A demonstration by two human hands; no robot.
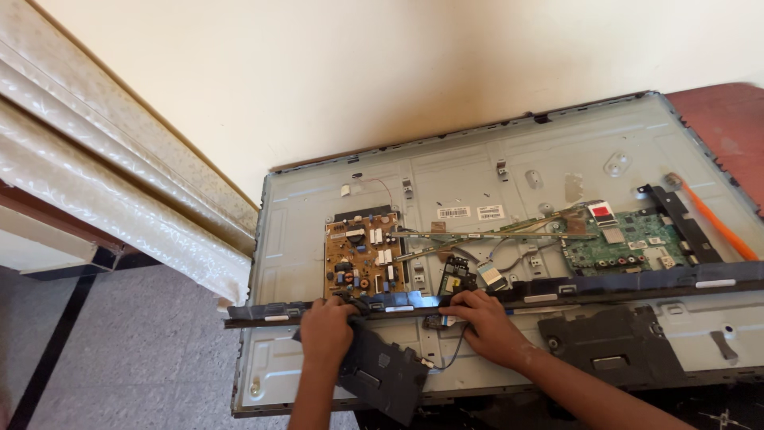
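Opened television back (493, 171) lying flat. Left hand (325, 328) grips the long black strip (605, 285) beside the brown circuit board (362, 259); right hand (487, 325) presses a small connector (443, 321). A careless tug may tear the thin wire (455, 350).

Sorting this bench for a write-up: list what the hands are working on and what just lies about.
In hand:
- left hand on the black speaker module
- right hand by the small connector board
- long black bar
- panel back

Lying about:
- orange-handled tool
- green board
- brown board
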